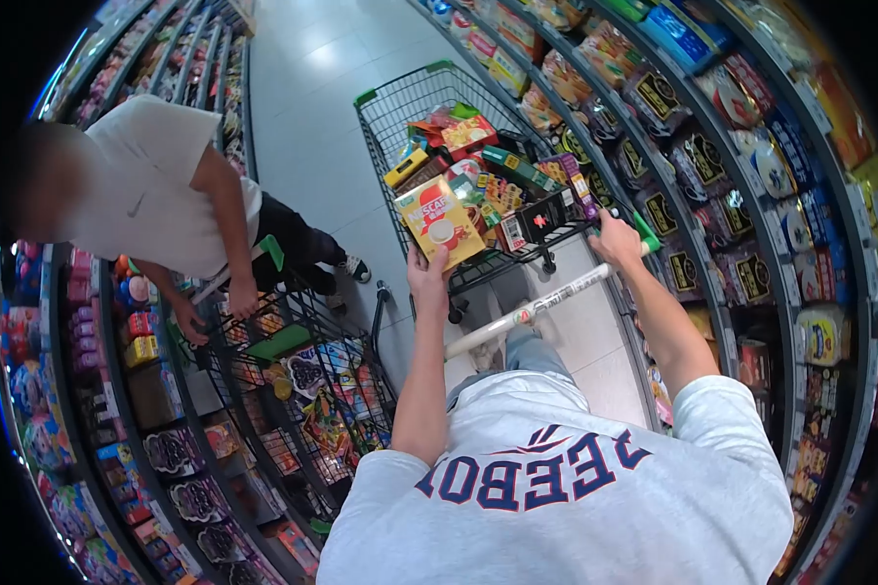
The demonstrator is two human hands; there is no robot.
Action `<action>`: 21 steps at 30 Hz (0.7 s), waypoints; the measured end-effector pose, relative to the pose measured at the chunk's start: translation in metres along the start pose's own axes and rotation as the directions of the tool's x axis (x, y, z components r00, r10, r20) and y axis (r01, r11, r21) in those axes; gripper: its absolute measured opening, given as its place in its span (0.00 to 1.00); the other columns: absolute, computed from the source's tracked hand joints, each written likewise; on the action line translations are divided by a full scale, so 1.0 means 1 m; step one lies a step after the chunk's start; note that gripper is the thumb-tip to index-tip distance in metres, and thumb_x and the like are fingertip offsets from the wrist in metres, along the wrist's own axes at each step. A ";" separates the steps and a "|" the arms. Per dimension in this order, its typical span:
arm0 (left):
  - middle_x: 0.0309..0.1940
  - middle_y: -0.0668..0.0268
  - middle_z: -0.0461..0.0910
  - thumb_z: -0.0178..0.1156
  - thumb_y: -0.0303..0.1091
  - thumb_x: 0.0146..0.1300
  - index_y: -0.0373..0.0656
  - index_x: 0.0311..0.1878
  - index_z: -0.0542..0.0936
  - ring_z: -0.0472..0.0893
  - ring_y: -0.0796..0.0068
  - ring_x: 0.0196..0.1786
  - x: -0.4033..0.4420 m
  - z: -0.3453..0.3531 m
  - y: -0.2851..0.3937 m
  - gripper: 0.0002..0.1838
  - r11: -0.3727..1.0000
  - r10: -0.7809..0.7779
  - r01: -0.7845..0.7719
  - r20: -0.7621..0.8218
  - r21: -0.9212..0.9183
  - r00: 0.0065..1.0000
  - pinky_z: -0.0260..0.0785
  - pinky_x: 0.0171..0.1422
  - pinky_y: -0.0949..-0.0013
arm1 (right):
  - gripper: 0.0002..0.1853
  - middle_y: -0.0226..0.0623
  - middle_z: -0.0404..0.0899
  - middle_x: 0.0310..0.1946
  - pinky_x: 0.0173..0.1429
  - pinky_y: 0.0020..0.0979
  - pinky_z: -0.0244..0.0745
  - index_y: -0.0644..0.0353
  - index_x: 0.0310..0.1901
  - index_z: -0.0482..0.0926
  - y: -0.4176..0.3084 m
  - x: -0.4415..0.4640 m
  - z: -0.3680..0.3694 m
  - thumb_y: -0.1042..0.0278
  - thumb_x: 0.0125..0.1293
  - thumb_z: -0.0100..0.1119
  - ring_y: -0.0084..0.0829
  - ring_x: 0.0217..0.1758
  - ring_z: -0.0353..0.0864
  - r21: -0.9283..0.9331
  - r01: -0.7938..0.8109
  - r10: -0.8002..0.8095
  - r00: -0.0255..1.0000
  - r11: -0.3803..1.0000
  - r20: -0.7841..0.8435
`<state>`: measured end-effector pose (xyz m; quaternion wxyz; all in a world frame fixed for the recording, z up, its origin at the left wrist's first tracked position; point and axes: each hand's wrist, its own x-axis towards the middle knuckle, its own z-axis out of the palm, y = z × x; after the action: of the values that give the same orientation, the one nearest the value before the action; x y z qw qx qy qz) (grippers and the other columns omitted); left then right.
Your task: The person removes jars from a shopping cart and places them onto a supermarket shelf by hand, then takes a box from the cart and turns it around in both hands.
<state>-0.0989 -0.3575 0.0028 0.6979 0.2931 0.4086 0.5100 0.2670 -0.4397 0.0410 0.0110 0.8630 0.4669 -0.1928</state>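
"Head view, going from the left: what stands beside that green-cornered, dark wire shopping cart [400, 112]?"

"Left of it, a person in a white T-shirt [156, 185], at a second dark wire cart with a green panel [278, 344]."

"And the camera wearer's left hand [427, 278]?"

"At the cart's near left corner, closed narrowly on the near edge of a flat yellow cardboard box printed NESCAFE [441, 219], thumb on its face."

"Which way does that box lie?"

"Straight beyond the left hand, over the cart's near left part. Its long axis slants from far left to near right. The other hand is well apart from it, with a black box bearing a small red mark [541, 216] between, in the cart."

"Then the right hand [617, 239]?"

"By the cart's near right corner, at the end of its white handlebar [488, 329]. It's nearer to a slim purple package [580, 185], whose long axis points away from its fingers, slanting far left. Gripping it, or just beside it? From here I can't tell."

"Farther right?"

"Shelves of packaged goods [698, 195], along the cart's right side."
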 end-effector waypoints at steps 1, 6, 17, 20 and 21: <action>0.66 0.62 0.77 0.70 0.35 0.70 0.40 0.77 0.63 0.82 0.72 0.61 0.000 -0.003 -0.002 0.38 0.998 -0.021 0.021 -0.009 0.064 1.000 0.81 0.57 0.67 | 0.30 0.56 0.87 0.51 0.64 0.51 0.79 0.59 0.65 0.74 -0.001 0.000 0.001 0.55 0.62 0.65 0.55 0.57 0.86 0.002 -0.005 0.005 1.000 1.000 -0.001; 0.64 0.58 0.78 0.64 0.37 0.75 0.40 0.76 0.62 0.85 0.64 0.61 0.005 -0.003 -0.009 0.33 0.993 -0.059 0.060 -0.013 0.099 0.998 0.86 0.58 0.59 | 0.30 0.55 0.87 0.53 0.65 0.50 0.79 0.58 0.64 0.75 -0.004 -0.003 0.005 0.54 0.62 0.65 0.55 0.58 0.86 0.020 -0.022 0.022 1.000 1.000 0.003; 0.66 0.58 0.76 0.56 0.38 0.80 0.45 0.75 0.64 0.81 0.60 0.66 0.013 -0.011 -0.015 0.25 0.995 -0.082 0.079 0.051 0.062 0.995 0.81 0.65 0.47 | 0.31 0.53 0.88 0.51 0.64 0.49 0.80 0.57 0.65 0.75 -0.008 -0.005 0.004 0.54 0.62 0.67 0.52 0.57 0.87 0.003 -0.044 0.044 0.999 0.999 0.004; 0.68 0.57 0.74 0.55 0.38 0.81 0.44 0.76 0.63 0.80 0.58 0.66 0.011 -0.007 -0.010 0.26 0.998 -0.068 0.068 -0.008 0.014 0.998 0.82 0.64 0.46 | 0.31 0.53 0.88 0.51 0.64 0.49 0.80 0.57 0.64 0.75 -0.009 -0.005 0.004 0.54 0.62 0.67 0.52 0.57 0.87 -0.002 -0.040 0.040 0.999 0.999 0.003; 0.68 0.57 0.73 0.55 0.38 0.81 0.44 0.76 0.62 0.80 0.58 0.66 0.011 -0.007 -0.010 0.27 0.998 -0.068 0.068 -0.037 -0.005 0.997 0.83 0.62 0.48 | 0.30 0.53 0.88 0.50 0.63 0.49 0.80 0.57 0.64 0.75 -0.009 -0.005 0.004 0.53 0.62 0.67 0.52 0.57 0.87 -0.003 -0.040 0.040 0.999 0.999 0.001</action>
<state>-0.0990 -0.3505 -0.0118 0.7077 0.2682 0.4303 0.4921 0.2556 -0.4394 0.0402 0.0166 0.8721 0.4498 -0.1922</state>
